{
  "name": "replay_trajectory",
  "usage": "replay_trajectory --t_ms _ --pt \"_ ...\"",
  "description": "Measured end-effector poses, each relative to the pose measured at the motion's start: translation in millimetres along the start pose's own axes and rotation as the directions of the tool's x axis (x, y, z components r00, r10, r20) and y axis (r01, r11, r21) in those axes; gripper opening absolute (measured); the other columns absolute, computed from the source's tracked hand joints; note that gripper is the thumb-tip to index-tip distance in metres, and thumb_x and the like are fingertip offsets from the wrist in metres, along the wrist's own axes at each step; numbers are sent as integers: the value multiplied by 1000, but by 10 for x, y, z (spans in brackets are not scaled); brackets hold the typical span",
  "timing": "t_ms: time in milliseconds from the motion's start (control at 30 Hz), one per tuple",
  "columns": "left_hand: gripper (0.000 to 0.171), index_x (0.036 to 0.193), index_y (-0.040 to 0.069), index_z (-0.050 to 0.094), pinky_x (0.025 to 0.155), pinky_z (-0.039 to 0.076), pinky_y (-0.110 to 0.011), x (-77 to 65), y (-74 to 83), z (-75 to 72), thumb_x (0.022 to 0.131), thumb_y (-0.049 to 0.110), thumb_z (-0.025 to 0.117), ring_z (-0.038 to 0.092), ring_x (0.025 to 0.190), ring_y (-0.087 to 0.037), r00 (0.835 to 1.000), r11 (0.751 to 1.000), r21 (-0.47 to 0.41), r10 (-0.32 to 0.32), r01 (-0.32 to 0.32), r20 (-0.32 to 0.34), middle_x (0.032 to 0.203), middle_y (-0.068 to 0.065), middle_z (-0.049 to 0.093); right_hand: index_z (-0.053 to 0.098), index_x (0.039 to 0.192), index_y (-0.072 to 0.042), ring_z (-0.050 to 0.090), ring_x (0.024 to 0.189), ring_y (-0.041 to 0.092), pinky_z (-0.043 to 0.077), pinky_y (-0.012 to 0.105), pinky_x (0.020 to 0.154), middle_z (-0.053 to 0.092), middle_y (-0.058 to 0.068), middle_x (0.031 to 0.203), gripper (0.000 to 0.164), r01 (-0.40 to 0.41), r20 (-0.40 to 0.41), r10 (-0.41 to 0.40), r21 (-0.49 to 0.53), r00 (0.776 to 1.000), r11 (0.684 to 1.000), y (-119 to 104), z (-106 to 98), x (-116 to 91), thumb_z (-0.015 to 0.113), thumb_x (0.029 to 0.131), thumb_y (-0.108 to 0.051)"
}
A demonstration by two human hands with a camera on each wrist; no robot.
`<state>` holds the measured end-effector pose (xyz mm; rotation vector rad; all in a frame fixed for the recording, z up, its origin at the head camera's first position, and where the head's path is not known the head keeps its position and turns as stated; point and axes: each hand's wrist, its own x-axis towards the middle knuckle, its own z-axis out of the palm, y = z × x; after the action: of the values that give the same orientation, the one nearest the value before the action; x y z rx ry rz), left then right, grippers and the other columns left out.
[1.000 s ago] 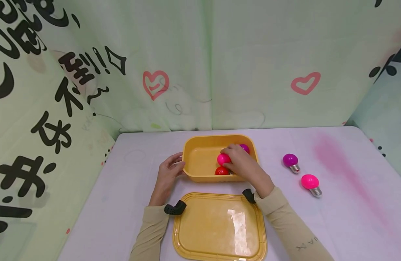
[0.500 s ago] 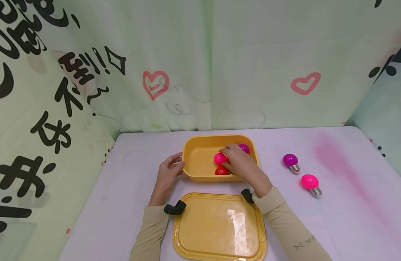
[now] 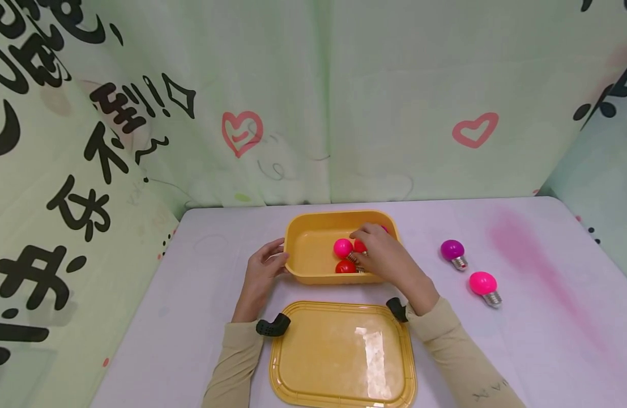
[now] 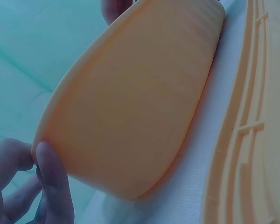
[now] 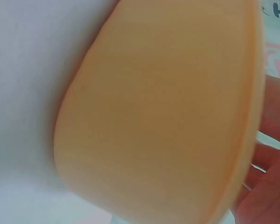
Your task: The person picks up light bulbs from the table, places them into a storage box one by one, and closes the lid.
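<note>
1. Well, closest to me on the head feed lay a flat yellow lid (image 3: 333, 357), set between the person's forearms, with a bright glare down its right half.
2. Just past that, I saw a black mount at each cuff, the left mount (image 3: 273, 326) and the right mount (image 3: 397, 310), each overlapping a far corner of the lid in my view.
3. Well to the right of the hands, an outer pink bulb (image 3: 483, 283) lay on the pale table (image 3: 216, 294), its metal base pointing toward me.
4. Beyond the lid sat the yellow box (image 3: 313, 246). The left hand (image 3: 264, 269) pinched its left rim; my left wrist feed showed the thumb against the outer wall.
5. Inside the box, a near red bulb (image 3: 345, 267) lay by the near wall, just left of the right hand (image 3: 387, 255), which reached in over the right side. Its fingers were bent down among the bulbs; I couldn't tell whether they gripped one.
6. An inner pink bulb (image 3: 343, 248) and a partly hidden far red bulb (image 3: 360, 246) lay at those fingers. Level with them, an outer purple bulb (image 3: 452, 250) rested on the table, nearer the box than its pink neighbour.
7. Farthest back hung a pale green curtain (image 3: 384, 141).
</note>
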<state>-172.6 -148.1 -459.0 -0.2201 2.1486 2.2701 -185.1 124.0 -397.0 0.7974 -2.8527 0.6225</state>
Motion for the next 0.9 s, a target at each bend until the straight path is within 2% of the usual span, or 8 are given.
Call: replay_trajectory --t_ms 300,667,900 --pt "41 135 5 59 69 56 -21 1 6 0 94 5 65 64 96 -23 1000 1000 -22 4 -4 16 125 -21 57 66 116 5 60 96 30 57 44 85 61 17 111 35 -19 -24 19 -10 1000 1000 86 -175 -121 76 85 -6" --pt "39 133 6 61 70 57 -20 -7 -3 1 94 5 65 64 92 -20 1000 1000 -5 6 -6 -3 121 -16 58 63 123 6 57 109 36 53 51 93 59 21 118 41 -131 10 132 -34 991 991 265 -341 -243 74 88 -11" --pt "40 133 6 60 69 57 -21 -5 -2 -1 94 4 64 64 93 -20 1000 1000 -12 9 -9 2 121 -17 58 62 124 6 54 117 40 49 55 98 58 22 121 41 -154 -2 154 -19 988 988 383 -426 -340 73 88 -9"
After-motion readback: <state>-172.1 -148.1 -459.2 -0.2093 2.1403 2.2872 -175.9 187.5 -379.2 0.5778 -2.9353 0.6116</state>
